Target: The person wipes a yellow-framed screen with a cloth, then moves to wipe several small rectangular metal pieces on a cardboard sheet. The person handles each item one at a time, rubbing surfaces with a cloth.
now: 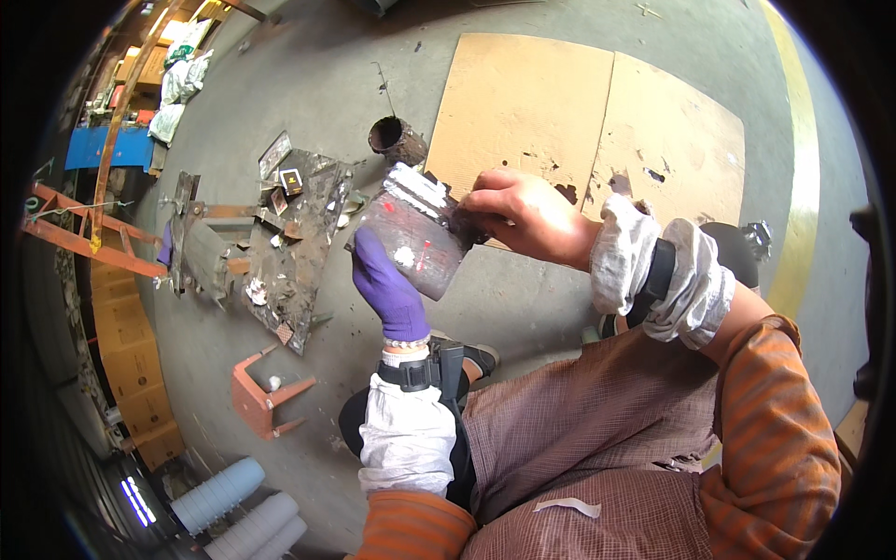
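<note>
My left hand (pixel 385 280), in a purple glove, grips the lower left edge of a dark grey piece (pixel 420 245), with the thumb over its face. The piece is scuffed, with red and white marks, and a thick white streak (pixel 420 192) runs along its top. My right hand (pixel 518 213) is bare and bent at the piece's upper right edge. Its fingertips meet a blackened, sticky-looking patch (pixel 467 225); whether they pinch anything there is hidden. Just beyond the piece stands a rusty, grimy can (pixel 399 140) with a thin wire rising beside it.
Stained cardboard (pixel 532 105) lies on the concrete floor ahead. To the left is a grimy board (pixel 301 238) littered with scraps and cards. An orange stool (pixel 255 395) lies tipped over. Stacked buckets (pixel 217 493) are at lower left, near cardboard boxes (pixel 133 357).
</note>
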Motion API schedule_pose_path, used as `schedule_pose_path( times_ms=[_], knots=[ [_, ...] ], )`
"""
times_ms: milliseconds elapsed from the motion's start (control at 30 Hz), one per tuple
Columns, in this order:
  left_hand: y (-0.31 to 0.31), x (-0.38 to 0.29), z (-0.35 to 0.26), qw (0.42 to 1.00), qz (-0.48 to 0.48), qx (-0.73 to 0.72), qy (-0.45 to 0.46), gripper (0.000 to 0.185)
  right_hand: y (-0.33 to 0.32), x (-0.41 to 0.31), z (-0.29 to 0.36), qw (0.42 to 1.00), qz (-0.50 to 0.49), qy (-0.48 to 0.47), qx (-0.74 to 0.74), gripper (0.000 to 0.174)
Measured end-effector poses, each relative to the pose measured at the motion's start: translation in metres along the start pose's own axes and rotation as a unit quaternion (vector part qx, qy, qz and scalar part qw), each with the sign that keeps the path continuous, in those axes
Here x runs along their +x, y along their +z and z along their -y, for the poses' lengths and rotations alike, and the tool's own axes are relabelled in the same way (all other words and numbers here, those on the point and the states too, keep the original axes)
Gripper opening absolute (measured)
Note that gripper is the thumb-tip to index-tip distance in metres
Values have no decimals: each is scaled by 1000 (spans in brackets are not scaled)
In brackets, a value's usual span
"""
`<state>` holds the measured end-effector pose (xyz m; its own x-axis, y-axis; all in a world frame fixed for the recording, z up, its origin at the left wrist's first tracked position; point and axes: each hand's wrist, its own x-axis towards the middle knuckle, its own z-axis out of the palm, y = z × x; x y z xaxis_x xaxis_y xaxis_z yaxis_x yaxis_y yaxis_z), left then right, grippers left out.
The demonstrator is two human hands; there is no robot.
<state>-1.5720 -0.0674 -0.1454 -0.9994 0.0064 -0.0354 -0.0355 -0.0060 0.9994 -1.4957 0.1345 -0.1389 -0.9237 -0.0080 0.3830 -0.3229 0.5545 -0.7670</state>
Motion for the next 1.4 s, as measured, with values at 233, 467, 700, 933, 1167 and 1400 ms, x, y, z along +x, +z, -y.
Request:
schedule_pose_path(
  times_ms=[233, 467, 700, 933, 1167, 1400],
  knots=[
    [-12, 23, -10, 999, -27, 1, 48, 59, 2, -27, -27, 996, 81, 32, -24, 22],
    [-8, 20, -16, 991, -3, -137, -8, 64, -5, -17, -44, 855, -89, 366, 358, 30],
    [8, 12, -13, 955, 21, -263, -135, 61, 7, -9, -11, 731, -58, 276, 622, 33],
    [17, 6, -9, 967, 46, -215, -129, 64, -2, -1, -3, 831, -28, 257, 493, 36],
    [13, 4, -15, 980, 72, -159, -97, 64, -20, -4, -15, 885, 27, 221, 408, 24],
    [11, 1, -21, 978, 78, -153, -114, 62, -34, 4, -21, 843, 5, 355, 405, 23]
  ],
)
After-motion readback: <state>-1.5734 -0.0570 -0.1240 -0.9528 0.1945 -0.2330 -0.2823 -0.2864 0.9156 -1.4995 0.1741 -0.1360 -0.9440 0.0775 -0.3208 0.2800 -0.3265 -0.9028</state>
